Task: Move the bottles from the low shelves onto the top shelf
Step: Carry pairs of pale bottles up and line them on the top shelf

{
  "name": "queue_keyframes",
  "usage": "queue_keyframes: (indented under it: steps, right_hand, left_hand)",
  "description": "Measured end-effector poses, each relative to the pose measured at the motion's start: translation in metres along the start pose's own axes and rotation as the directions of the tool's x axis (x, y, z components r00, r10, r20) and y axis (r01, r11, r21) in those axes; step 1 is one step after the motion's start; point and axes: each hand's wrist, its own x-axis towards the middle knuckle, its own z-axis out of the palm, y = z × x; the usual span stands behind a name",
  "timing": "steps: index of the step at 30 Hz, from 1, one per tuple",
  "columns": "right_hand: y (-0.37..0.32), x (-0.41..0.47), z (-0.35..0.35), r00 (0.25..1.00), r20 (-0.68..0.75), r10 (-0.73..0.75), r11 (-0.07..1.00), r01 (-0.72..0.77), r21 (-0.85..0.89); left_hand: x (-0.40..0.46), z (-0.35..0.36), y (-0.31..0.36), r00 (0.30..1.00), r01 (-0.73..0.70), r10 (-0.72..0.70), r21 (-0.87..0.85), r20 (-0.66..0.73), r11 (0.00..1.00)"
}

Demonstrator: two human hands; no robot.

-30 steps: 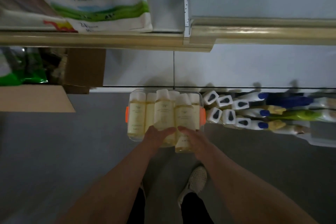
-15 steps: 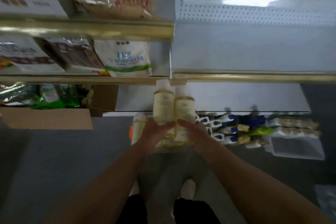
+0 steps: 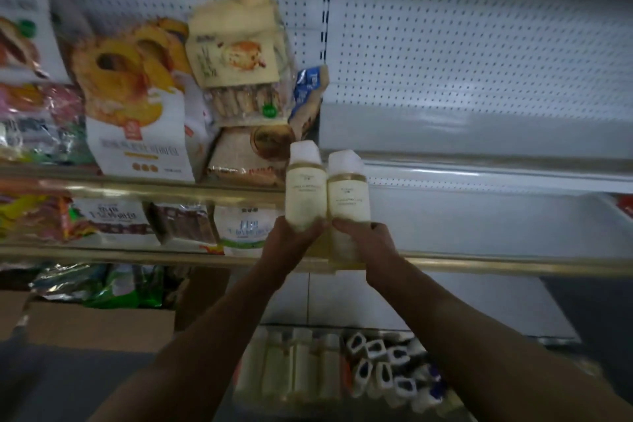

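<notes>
Shop shelving with grey pegboard backing fills the frame; food bags (image 3: 137,113) crowd the shelves at left, while the top shelf (image 3: 479,134) at upper right lies bare.

At centre frame, two bottles are held upright, side by side and touching. The left hand (image 3: 291,243) grips the left bottle (image 3: 306,192) round its lower body; the right hand (image 3: 368,243) grips the right bottle (image 3: 348,202) likewise, fingers curled round the base portion. Both bottles stand in front of the gold shelf rails, below the level of the bare shelf.

At lower centre, more bottles (image 3: 294,367) of the same kind remain in a clear bin, with spray bottles (image 3: 383,367) just beside them to the right.

Assessment of handling: the bottles appear rigid plastic, full of pale liquid, so moderately heavy and bottom-weighted. Smooth walls and labels may prove slippery. A grasp round the mid-body looks sound; the white caps should not carry the load. The low hold leaves the tops free to tilt, so each base should land flat on the shelf before release.
</notes>
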Motion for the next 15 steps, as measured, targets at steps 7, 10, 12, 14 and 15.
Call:
queue_keyframes:
  steps: [7, 10, 12, 14, 15]
  right_hand:
    - [-0.090, -0.019, -0.017, 0.981, 0.047, -0.187, 0.979, 0.183, 0.092]
    - [-0.122, -0.028, -0.027, 0.962, 0.078, -0.262, 0.963, 0.254, 0.094]
    - [-0.143, -0.035, -0.033, 0.943, 0.105, -0.316, 0.948, 0.308, 0.085]
    - [-0.164, -0.041, -0.039, 0.920, 0.127, -0.370, 0.929, 0.363, 0.072]
    - [-0.172, -0.045, -0.043, 0.910, 0.131, -0.393, 0.919, 0.386, 0.078]
  left_hand:
    - [0.006, 0.013, 0.096, 0.984, -0.157, 0.146, -0.104, -0.106, 0.982]
    - [0.003, 0.016, 0.132, 0.976, -0.184, 0.167, -0.127, -0.136, 0.975]
    - [-0.001, 0.015, 0.156, 0.971, -0.193, 0.170, -0.134, -0.166, 0.972]
    - [-0.003, 0.012, 0.181, 0.972, -0.200, 0.177, -0.155, -0.155, 0.967]
    - [-0.005, 0.010, 0.191, 0.975, -0.200, 0.179, -0.162, -0.135, 0.966]
